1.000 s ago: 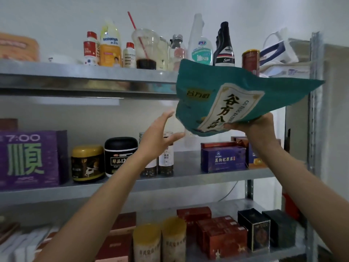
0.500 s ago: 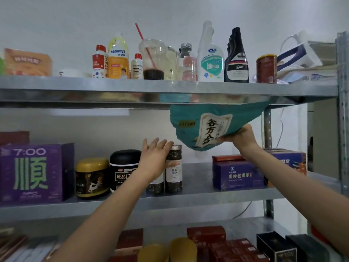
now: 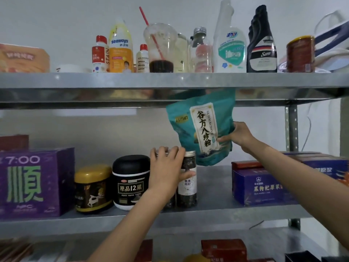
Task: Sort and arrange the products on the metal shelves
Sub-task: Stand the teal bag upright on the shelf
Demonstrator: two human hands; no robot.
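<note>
Nearest, the left hand curls its fingers round two dark jars on the middle shelf, while the right hand grips the teal pouch in the air just above them (placement in hand, I judge), which next needs the jars shifted aside.

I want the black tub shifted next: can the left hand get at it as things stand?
Probably yes. The black tub stands right beside the left hand with nothing in front of it; but that hand grips the small jars and must let go first.
</note>
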